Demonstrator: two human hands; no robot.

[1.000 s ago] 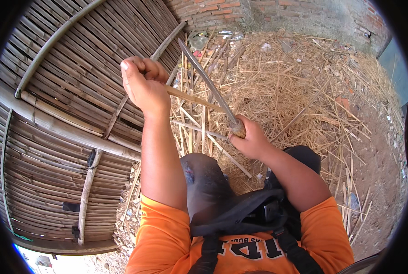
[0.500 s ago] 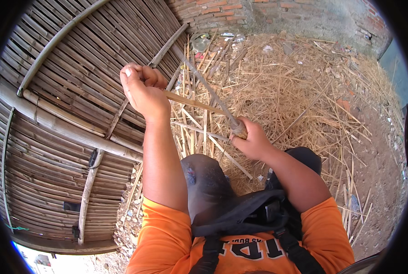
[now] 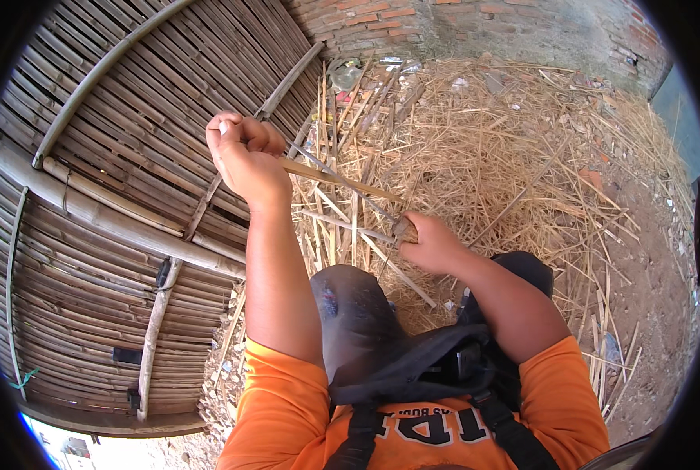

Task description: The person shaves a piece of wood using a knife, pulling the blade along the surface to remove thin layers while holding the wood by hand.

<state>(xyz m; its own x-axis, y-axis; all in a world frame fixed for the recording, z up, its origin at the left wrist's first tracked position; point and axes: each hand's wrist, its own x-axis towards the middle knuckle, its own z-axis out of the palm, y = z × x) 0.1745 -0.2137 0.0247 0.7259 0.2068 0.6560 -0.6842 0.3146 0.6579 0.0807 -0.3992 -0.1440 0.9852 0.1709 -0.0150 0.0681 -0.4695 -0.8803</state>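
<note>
hands clenched on bamboo strip (image 3: pixel 342 180) | straw-strewn ground (image 3: pixel 506 141) (brick wall (image 3: pixel 459 23) behind)

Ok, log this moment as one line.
left hand: fist shut on bamboo strip | right hand: holds knife against strip | around: bamboo panel, straw litter

One camera only — a fisheye sitting on the person's head, looking steeply down past the chest. It is taking in both forearms rising from the lower edge, close up, with the bamboo panel (image 3: pixel 107 204) bending along the left rim and the straw-littered ground (image 3: pixel 522 157) spreading off right.
</note>
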